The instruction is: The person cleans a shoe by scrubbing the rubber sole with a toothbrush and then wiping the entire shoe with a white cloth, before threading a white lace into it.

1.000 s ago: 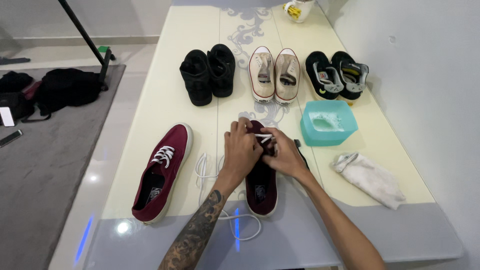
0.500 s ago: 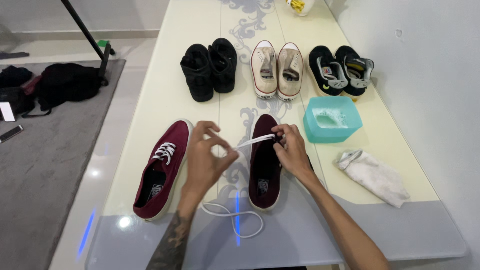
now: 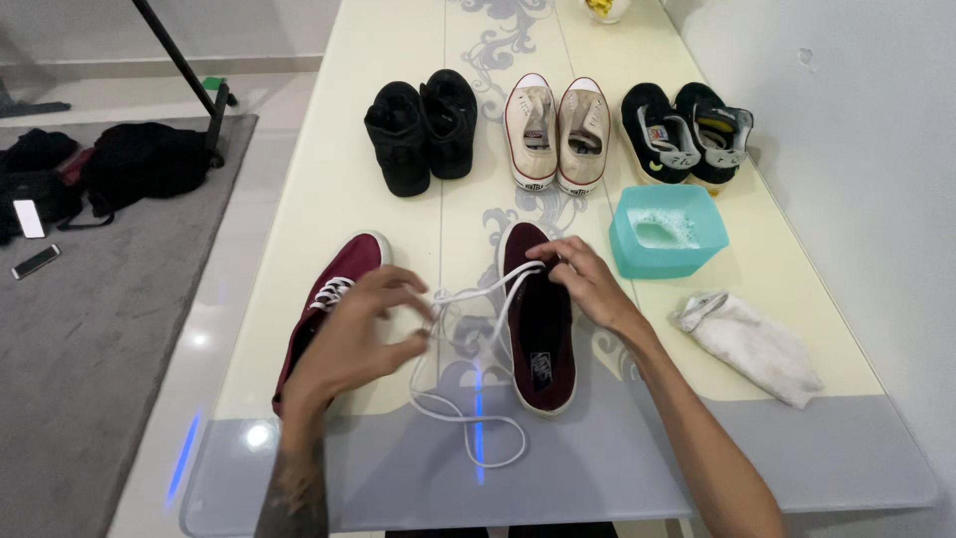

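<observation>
Two maroon sneakers with white soles lie on the pale table (image 3: 319,169). The right maroon sneaker (image 3: 539,339) is unlaced; a white shoelace (image 3: 463,418) runs from its front to the left and loops on the table near the front edge. My left hand (image 3: 351,337) pinches the lace and has drawn it out to the left, above the left maroon sneaker (image 3: 324,299), which keeps its laces. My right hand (image 3: 586,282) rests on the front of the right sneaker, fingers on the lace at the eyelets.
Farther back stand a pair of black high shoes (image 3: 418,128), a pair of cream sneakers (image 3: 554,132) and a pair of black sneakers (image 3: 689,130). A turquoise tub (image 3: 669,231) and a white cloth (image 3: 749,344) lie right. Bags (image 3: 139,159) and a phone (image 3: 36,261) sit on the grey rug.
My left hand has moved left away from the right sneaker, pulling the white lace out with it. My right hand stays at the sneaker's front.
</observation>
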